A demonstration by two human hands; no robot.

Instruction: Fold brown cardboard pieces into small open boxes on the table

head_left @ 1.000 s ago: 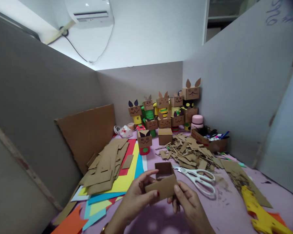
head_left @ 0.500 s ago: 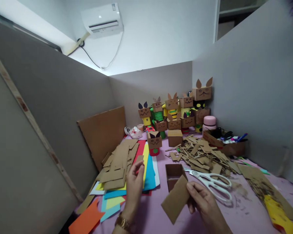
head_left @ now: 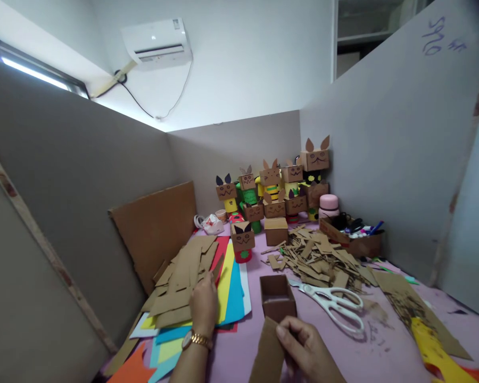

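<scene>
Right hand (head_left: 303, 348) pinches a flat brown cardboard strip (head_left: 269, 354); left hand (head_left: 203, 303) rests flat on the cardboard stack (head_left: 181, 287). Small open brown cardboard box (head_left: 278, 297) sits between them (looks empty).

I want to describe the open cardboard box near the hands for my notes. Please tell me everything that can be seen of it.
The open cardboard box is small, square and brown, with plain walls and a darker inside that looks empty. It stands upright, open side up, on the pink table. The white scissors lie just beside it. The right hand holds a cardboard strip in front of it; neither hand touches the box.
</scene>
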